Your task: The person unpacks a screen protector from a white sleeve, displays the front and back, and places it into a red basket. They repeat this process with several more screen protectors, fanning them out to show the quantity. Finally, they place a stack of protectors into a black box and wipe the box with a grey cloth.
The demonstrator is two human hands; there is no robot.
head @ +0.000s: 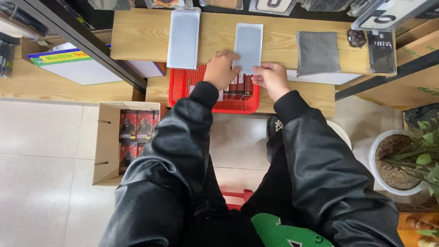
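A thin pale grey-blue rectangular sheet (248, 45) lies on the wooden shelf (137, 41), its near end sticking out over the edge. My left hand (221, 69) grips its lower left corner and my right hand (270, 77) pinches its lower right corner. Both hands hover over a red plastic basket (183, 84) that holds several dark red boxes (238, 87) standing on edge. Both arms wear shiny black jacket sleeves.
A longer white flat packet (184, 39) lies left of the sheet, a grey cloth (318, 52) and a black phone case (381, 51) to the right. A cardboard box (106, 146) of red boxes stands on the tiled floor at left. A potted plant (402, 160) stands at right.
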